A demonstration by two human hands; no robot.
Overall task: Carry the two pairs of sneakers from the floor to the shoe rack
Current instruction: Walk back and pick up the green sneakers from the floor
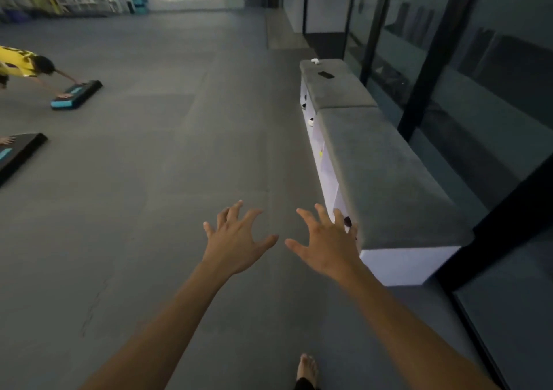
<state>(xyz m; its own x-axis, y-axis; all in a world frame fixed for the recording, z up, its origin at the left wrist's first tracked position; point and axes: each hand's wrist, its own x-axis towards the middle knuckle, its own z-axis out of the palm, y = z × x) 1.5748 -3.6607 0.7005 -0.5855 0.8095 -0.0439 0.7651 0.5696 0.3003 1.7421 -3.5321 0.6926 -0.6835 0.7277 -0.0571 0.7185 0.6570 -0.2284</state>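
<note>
shoe rack (383,162) right, along glass wall (466,69) | step platform (76,93) far left

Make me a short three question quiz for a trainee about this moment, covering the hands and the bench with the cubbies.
1. True or false: the left hand holds a sneaker.
2. Which side of the person is the cushioned bench rack on?
A. left
B. right
C. behind
3. Fill in: a small black object lies on the bench's far ____.

Key
1. False. Both the left hand and the right hand are empty, fingers spread.
2. B. It runs along the glass wall on the right.
3. Cushion.
</note>
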